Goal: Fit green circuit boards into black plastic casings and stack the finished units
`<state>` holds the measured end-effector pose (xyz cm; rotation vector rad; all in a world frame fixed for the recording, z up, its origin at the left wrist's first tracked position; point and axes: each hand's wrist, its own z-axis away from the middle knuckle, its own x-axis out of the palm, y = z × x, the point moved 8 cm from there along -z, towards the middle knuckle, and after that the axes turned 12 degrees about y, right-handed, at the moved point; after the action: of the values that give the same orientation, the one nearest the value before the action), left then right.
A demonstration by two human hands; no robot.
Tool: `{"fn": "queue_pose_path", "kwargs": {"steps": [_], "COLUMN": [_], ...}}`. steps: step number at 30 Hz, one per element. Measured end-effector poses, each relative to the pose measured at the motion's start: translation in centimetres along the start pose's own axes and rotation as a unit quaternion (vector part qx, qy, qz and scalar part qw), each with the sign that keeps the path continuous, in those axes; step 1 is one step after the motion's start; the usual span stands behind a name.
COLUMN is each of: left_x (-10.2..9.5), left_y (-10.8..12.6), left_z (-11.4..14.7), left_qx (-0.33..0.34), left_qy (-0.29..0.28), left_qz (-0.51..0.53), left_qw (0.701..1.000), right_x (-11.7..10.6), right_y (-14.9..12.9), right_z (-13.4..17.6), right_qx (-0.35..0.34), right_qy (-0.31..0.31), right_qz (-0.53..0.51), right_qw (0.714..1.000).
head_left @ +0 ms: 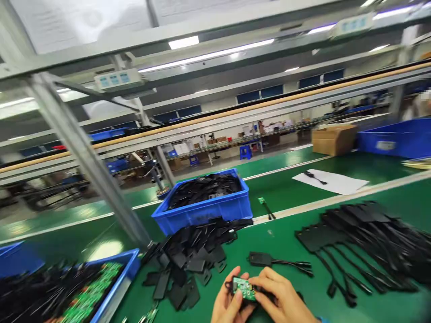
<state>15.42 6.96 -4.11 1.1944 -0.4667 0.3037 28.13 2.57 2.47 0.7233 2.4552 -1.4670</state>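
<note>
pinches a green circuit board (246, 287) between left hand (228, 305) and right hand (283, 294), low over the bench (240, 251), apparently in a black shell (230, 285); looks uncovered, so half-built. shows cabled units (360, 235) at right, seemingly done; loose black cases (188, 255), plus boards (92, 289) in a blue bin (134, 262), seemingly left. cannot see the green circuit board's underside or the blue bin's cropped end.

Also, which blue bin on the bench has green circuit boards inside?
The lower-left bin: green circuit boards lie along its right side. The middle bin shows black parts, and no other bin shows boards.
</note>
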Motion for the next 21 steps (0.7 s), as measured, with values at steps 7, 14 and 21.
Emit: {"fn": "queue_pose_path", "kwargs": {"steps": [7,14,21], "left_x": [1.6,2.0,2.0], "left_y": [0.2,0.2,-0.3], "left_z": [1.5,2.0,1.8], "left_qx": [-0.001,-0.006,-0.004], "left_qy": [-0.051,-0.066,0.000], "left_qz": [0.102,0.074,0.070], "left_qw": [0.993,0.995,0.998], "right_x": [0.0,-0.2,1.0], "right_y": [0.8,-0.2,-0.3], "right_z": [0.7,0.9,1.5], "right_qx": [-0.016,-0.088,-0.103], "right_qy": [0.002,0.023,-0.010], "right_qz": [0.000,0.035,0.080], "right_qw": [1.000,0.995,0.991]}}
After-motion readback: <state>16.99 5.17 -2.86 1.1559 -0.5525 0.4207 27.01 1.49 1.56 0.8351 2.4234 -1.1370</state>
